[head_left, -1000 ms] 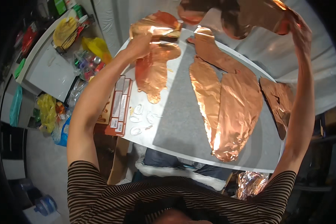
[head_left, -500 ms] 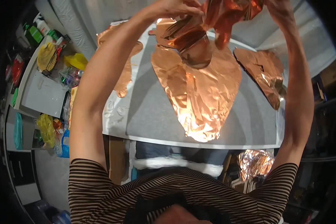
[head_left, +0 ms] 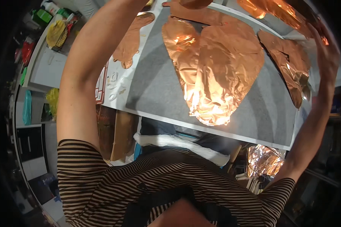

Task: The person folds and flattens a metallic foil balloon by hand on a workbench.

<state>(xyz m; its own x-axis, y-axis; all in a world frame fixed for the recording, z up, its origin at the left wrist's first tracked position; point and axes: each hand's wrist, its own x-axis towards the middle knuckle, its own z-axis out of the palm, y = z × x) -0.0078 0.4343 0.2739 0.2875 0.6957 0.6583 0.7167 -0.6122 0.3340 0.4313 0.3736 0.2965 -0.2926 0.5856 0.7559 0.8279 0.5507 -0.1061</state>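
Observation:
A shiny copper-coloured foil piece (head_left: 272, 10) is held up over the far right of the table, its upper part cut off by the picture's edge. My right hand (head_left: 327, 47) grips its right end, fingers closed at the foil. My left arm reaches up past the far edge of view, so my left hand is hidden. Below lies a large crinkled foil piece (head_left: 231, 64), tapering toward me. A smaller foil piece (head_left: 290, 56) lies to its right, and another foil piece (head_left: 129, 43) is partly behind my left arm.
The foil lies on a grey table (head_left: 151, 83) with a pale border. Crumpled foil (head_left: 264, 160) sits below the table's right front corner. At the left, a white surface holds a yellow bag (head_left: 57, 34) and bottles (head_left: 41, 17). Small white scraps (head_left: 111, 81) lie on the table's left side.
The held foil has moved up and to the right, uncovering more of the large piece. My left hand has left the view; my right hand has shifted right and lower in view.

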